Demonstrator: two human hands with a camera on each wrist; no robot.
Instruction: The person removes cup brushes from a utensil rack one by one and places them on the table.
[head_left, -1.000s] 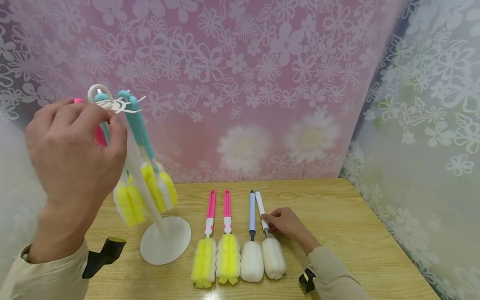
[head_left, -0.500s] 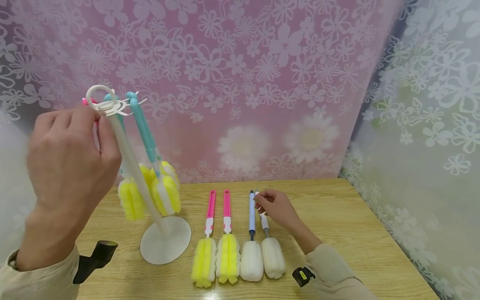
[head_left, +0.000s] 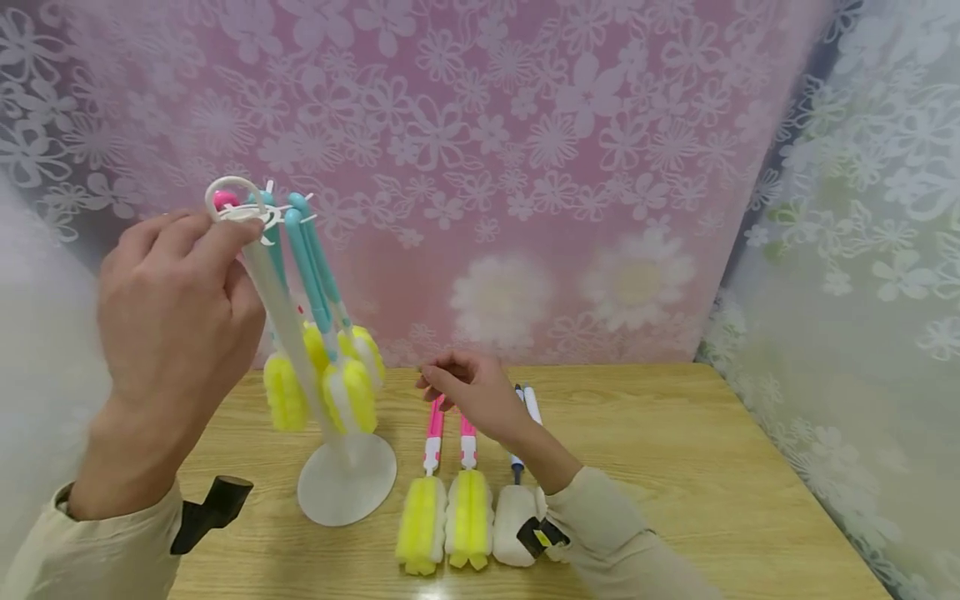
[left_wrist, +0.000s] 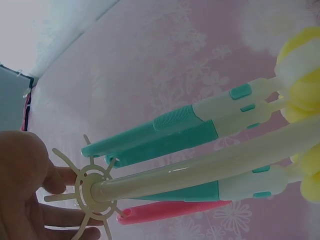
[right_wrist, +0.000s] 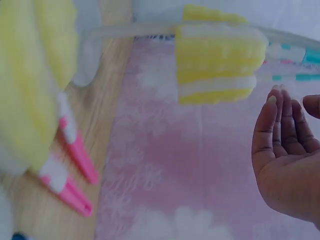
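My left hand (head_left: 180,308) holds the hooked ring (head_left: 251,215) at the top of a white rack stand; its fingers curl behind the prongs in the left wrist view. From the ring hang several sponge brushes with teal handles (left_wrist: 150,142) and one with a pink handle (left_wrist: 170,211), yellow and white sponges (head_left: 349,396) downward. My right hand (head_left: 480,387) is in the air, fingers loosely bent around nothing, overlapping the handle tops of two pink-handled sponge brushes (head_left: 468,508) in the head view. In the right wrist view its fingertips are below the hanging sponges (right_wrist: 220,62).
The stand's round white base (head_left: 348,487) rests on the wooden table (head_left: 637,467). Right of the pink-handled brushes lie two white-sponge brushes (head_left: 512,525), partly covered by my right forearm. A pink floral curtain (head_left: 570,208) rises behind the table.
My right hand has left the white-handled brush and moved left and up, over the pink handles. The rack's ring has turned under my left hand, shifting the hanging brushes.
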